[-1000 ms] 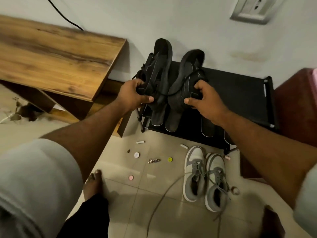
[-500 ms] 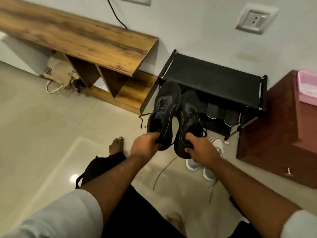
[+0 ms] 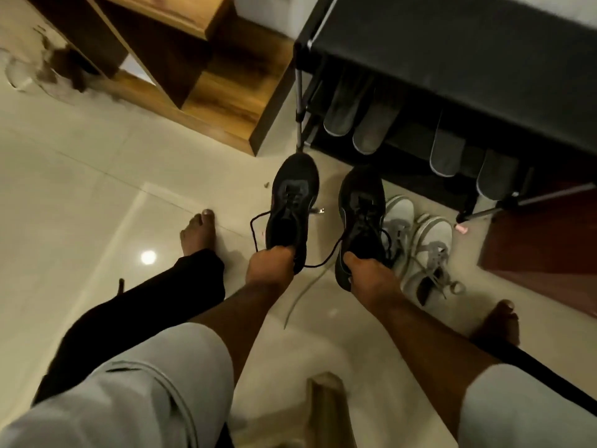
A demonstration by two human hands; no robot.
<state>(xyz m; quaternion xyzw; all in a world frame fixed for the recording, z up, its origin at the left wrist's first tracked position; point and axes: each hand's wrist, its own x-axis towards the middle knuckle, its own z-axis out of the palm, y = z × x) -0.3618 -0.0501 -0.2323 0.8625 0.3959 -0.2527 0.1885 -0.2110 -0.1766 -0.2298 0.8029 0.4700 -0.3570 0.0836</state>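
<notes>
My left hand (image 3: 269, 270) grips the heel of one black shoe (image 3: 294, 202), my right hand (image 3: 371, 276) the other black shoe (image 3: 361, 215); I see both at frame centre, above the floor, grey sneakers (image 3: 416, 240) just right, black rack (image 3: 452, 59) in the upper right.

I see a glossy cream tiled floor (image 3: 80, 176) with a bright spot of reflected light (image 3: 148, 257). Against the pale wall (image 3: 261, 11), a wooden shelf unit (image 3: 223, 105) stands just beside a black shoe rack (image 3: 452, 43). A reddish-brown cabinet (image 3: 546, 247) sits at far right.
</notes>
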